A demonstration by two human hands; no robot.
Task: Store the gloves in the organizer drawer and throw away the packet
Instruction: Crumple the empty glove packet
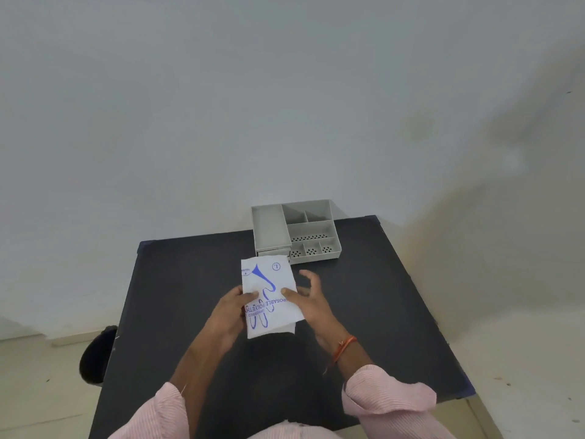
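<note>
A white glove packet [269,289] with a blue hand drawing and blue lettering is held above the middle of the black table [177,280]. My left hand [229,312] grips its left edge, thumb on top. My right hand [308,304] holds its right edge with the thumb on the print and the other fingers spread behind. No loose gloves show. The grey organizer [296,231] stands at the table's far edge, just beyond the packet, with its drawer front [273,250] at its lower left, partly hidden by the packet.
The organizer's top has several open compartments, some with perforated floors. A dark round object [96,356] sits on the floor left of the table. A pale wall rises behind the table, and light floor lies on the right.
</note>
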